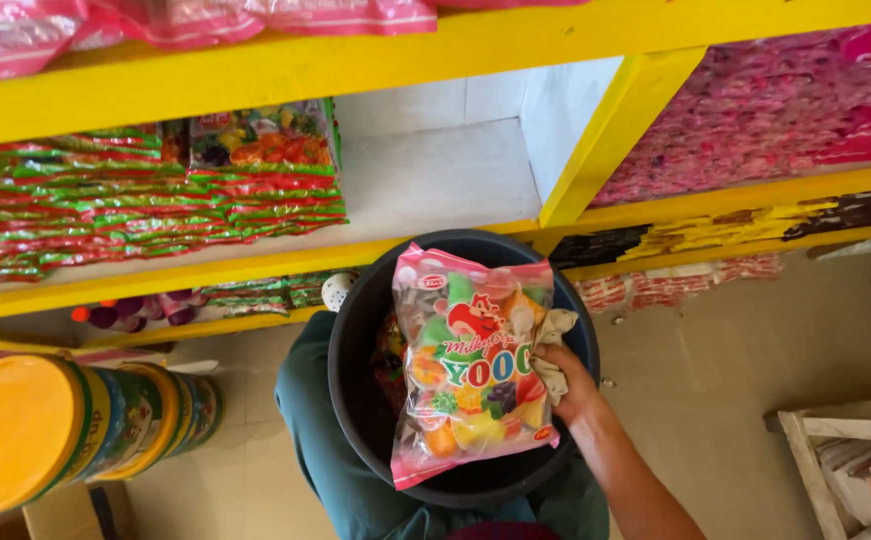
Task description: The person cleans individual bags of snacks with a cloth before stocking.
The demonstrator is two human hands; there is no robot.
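Candy bag held over the bucket, shelf bay partly stocked

The fingers of the right hand (568,378) are closed on the right edge of a pink bag of coloured jelly sweets (474,362) together with a pale cloth (554,342), holding the bag upright above the black bucket (351,350) resting on the person's lap. More packets show down inside the bucket. Above the bucket, the yellow shelf (256,262) carries stacked green-and-red packets (136,205) on its left, with bare white board beside them. The left hand is out of view.
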